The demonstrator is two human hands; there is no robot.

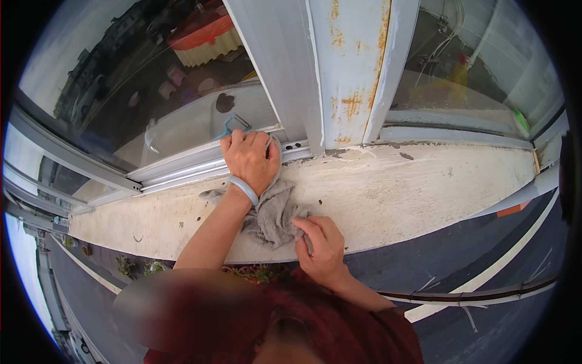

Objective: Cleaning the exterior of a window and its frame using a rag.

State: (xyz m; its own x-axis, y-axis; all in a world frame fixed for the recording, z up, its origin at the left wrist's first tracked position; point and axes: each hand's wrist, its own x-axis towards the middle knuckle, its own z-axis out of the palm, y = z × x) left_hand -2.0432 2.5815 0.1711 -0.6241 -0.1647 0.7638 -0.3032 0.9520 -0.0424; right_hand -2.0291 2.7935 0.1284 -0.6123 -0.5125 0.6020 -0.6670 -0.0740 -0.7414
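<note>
A grey cloth [273,214] hangs from the window frame's lower rail and lies bunched on the pale, worn sill [386,186]. My left hand [251,159], with a pale bangle [243,190] at the wrist, is closed over the cloth's upper end and presses it against the aluminium sliding-window rail [191,170]. At the sill's near edge, my right hand [320,245] pinches the cloth's lower corner between thumb and fingers. The part of the cloth under my left palm is hidden.
A light-blue handled tool [234,125] shows right behind my left hand. A rust-stained post [352,82] separates the left glass pane [136,91] from the right one [459,68]. Beyond the sill's near edge is a drop to dark paving [477,255], with potted plants [125,264] below.
</note>
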